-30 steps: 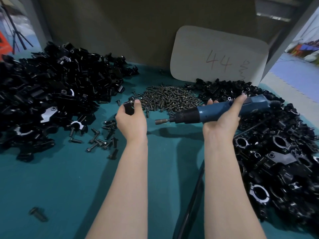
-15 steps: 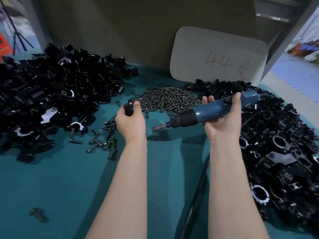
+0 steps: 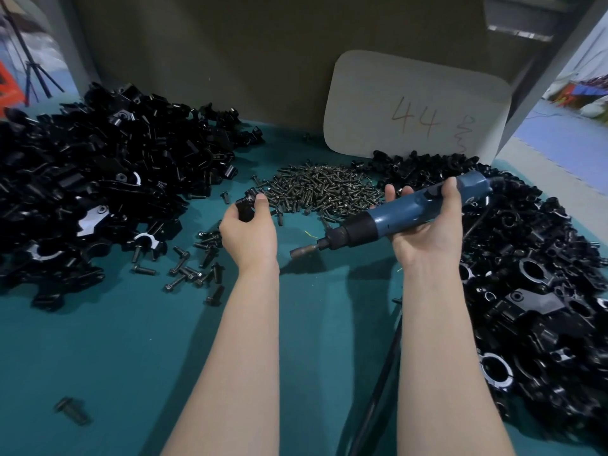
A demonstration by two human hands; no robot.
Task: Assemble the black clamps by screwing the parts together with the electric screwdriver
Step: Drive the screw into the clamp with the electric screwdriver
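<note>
Gripping a small black clamp part (image 3: 246,205) at its fingertips, the left hand (image 3: 249,235) hovers just beside the screw pile (image 3: 322,190), probably to keep screws within reach. The right hand (image 3: 424,245) wraps the blue electric screwdriver (image 3: 398,218), its bit angled toward the part above the teal worktop (image 3: 131,340). The fingers hide the part's hole, so whether a screw is seated cannot be told.

Glossy black clamp parts (image 3: 98,179), their smooth faces catching the light, lay heaped on a matt teal tabletop (image 3: 98,340) that looked like soft matting. Dark metal screws (image 3: 322,192) gave a dull sheen. The electric screwdriver (image 3: 394,218) had a smooth satin-blue plastic body, a black collar and a bare metal bit. A matt off-white card (image 3: 378,103) stood behind, and the black cable (image 3: 378,390) shone faintly.
</note>
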